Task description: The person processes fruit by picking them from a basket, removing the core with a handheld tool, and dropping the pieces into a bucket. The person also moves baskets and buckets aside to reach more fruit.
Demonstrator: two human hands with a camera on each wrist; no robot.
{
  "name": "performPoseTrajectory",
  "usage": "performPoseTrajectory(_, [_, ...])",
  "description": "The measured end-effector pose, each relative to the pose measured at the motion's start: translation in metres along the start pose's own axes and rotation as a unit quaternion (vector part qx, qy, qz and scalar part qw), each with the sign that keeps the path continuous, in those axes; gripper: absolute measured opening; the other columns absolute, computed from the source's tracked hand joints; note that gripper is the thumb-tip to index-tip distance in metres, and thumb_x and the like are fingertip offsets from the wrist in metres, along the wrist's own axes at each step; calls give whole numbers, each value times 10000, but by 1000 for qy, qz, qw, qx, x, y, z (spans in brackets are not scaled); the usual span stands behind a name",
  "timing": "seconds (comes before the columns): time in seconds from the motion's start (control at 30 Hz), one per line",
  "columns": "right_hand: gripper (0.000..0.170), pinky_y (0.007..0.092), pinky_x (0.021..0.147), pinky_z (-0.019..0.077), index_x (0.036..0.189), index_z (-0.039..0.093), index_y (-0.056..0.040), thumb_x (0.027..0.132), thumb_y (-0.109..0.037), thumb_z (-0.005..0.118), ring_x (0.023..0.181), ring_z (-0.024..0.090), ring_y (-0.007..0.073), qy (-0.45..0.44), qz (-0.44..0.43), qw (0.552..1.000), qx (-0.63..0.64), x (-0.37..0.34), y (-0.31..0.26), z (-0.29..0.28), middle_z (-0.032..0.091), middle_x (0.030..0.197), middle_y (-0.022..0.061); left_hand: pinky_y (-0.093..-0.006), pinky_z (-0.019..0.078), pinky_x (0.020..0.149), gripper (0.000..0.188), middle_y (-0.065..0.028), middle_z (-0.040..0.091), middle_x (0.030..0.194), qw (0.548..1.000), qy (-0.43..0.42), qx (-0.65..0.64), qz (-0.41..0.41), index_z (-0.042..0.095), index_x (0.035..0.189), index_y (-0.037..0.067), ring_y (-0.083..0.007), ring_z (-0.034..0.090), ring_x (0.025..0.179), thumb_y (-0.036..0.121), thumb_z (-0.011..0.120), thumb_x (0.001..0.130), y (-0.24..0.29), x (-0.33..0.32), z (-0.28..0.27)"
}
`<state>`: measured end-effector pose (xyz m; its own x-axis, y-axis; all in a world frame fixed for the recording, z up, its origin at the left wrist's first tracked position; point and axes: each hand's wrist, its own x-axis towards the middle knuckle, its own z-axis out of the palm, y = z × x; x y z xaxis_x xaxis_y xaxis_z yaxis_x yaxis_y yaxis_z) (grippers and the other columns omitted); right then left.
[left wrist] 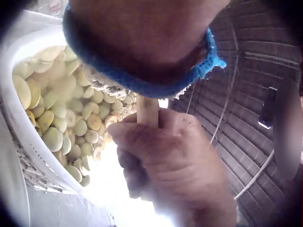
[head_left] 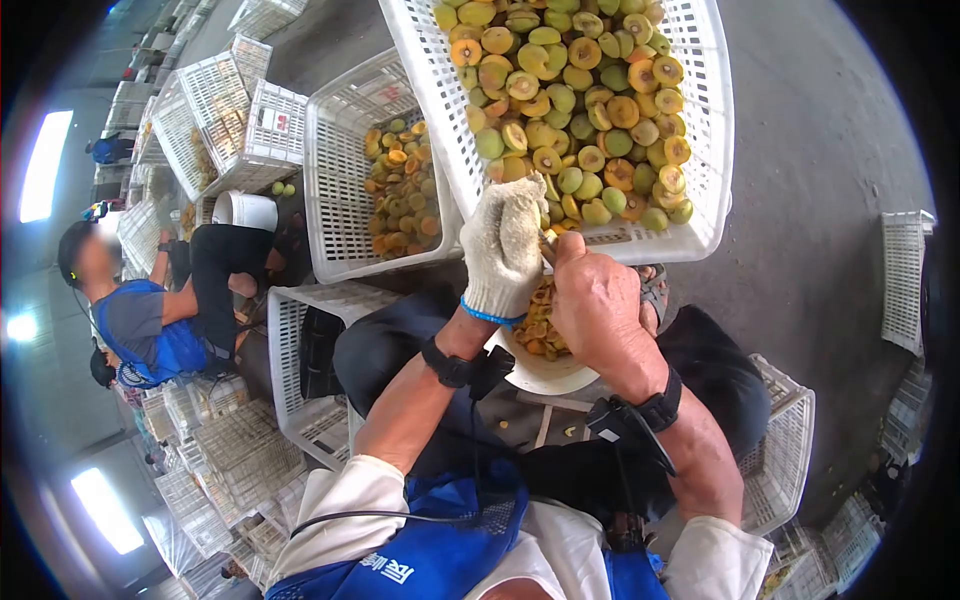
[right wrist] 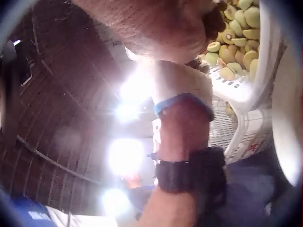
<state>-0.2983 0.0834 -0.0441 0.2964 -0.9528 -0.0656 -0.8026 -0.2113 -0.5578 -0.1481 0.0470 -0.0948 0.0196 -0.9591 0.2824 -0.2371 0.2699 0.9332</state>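
Observation:
In the head view, the left hand [head_left: 503, 245] wears a white knit glove with a blue cuff; its fingers are curled, and what lies inside them is hidden. The bare right hand [head_left: 600, 305] grips a light wooden handle [left wrist: 148, 112], seen in the left wrist view, that runs up toward the glove. Both hands are close together over a white bucket [head_left: 550, 378] of cut fruit pieces [head_left: 541, 325]. Just beyond them is a large white crate [head_left: 713, 130] full of halved green and orange fruits [head_left: 590, 100].
A second crate [head_left: 325, 190] with fruit halves stands at the left. Empty-looking white crates [head_left: 285, 350] flank the person's legs. Another person [head_left: 150, 320] in a blue apron sits at the left beside a white bucket [head_left: 245, 210]. Stacked crates [head_left: 230, 440] lie behind that person.

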Motion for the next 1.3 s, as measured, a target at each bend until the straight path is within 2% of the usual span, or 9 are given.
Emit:
performPoseTrajectory(0.13, [221,509,632,544,973,523,40,808,-45,642,727,695,443,-14,-6,1000,5,1,1,-11,680,768,229,-300,548,837,369,-97,721,1162,996,0,51,67,646,1262,-5,-145,669,993,296,506,1100,-2,0,1])
performPoseTrajectory(0.37, [169,493,612,550,966,540,26,841,-48,628,697,704,407,-5,-65,997,-37,0,17,-15,683,740,217,-293,536,734,287,-72,726,942,985,-57,-102,-130,687,1112,-11,-132,666,828,220,518,1098,21,8,-12])
performPoseTrajectory(0.57, [213,541,648,537,945,534,35,814,-72,664,717,678,473,-11,20,997,70,-9,10,1,666,738,253,-303,574,803,425,-96,745,1045,996,-76,34,6,691,1179,-29,-158,703,899,303,434,1119,3,5,0])
performPoseTrajectory(0.83, [218,555,691,533,905,530,46,810,-84,676,765,671,494,-17,66,991,115,-7,23,6,658,780,287,-328,579,881,417,-117,715,1190,973,-33,-174,-150,630,1283,-28,-192,708,1006,325,476,1123,-11,-11,14])
performPoseTrajectory(0.97, [283,518,672,535,1021,569,36,803,-108,678,798,694,443,-34,57,994,90,-5,24,4,661,762,232,-349,531,953,333,-116,676,1236,993,-13,-100,-62,585,1315,-16,-192,651,1093,124,607,1014,-16,-19,13])
performPoseTrajectory(1.07, [295,410,520,523,946,602,12,751,-194,681,637,699,330,23,-29,996,-83,-12,26,20,668,718,139,-425,546,943,435,-161,666,1271,962,-64,251,91,577,1372,12,-348,655,1140,216,652,996,-26,-34,4])
performPoseTrajectory(1.1, [304,421,532,540,926,601,26,745,-208,672,617,696,322,55,-50,994,-79,-12,30,34,668,705,146,-426,542,925,468,-162,673,1249,988,-25,-69,-136,588,1356,4,-331,659,1104,287,669,992,-20,-36,11])
performPoseTrajectory(1.13, [284,446,521,534,917,605,22,737,-189,666,613,692,336,57,-67,995,-42,-10,31,35,669,699,161,-418,528,939,459,-133,676,1204,973,-76,207,68,600,1326,-3,-262,651,1070,305,669,993,0,-20,5])
performPoseTrajectory(1.3, [192,519,589,552,930,579,54,885,-130,603,684,692,436,73,-21,994,78,-16,35,12,645,694,223,-378,503,975,398,-99,668,1157,995,-38,-58,-78,624,1211,-16,-215,629,1040,331,452,1118,3,-15,13])
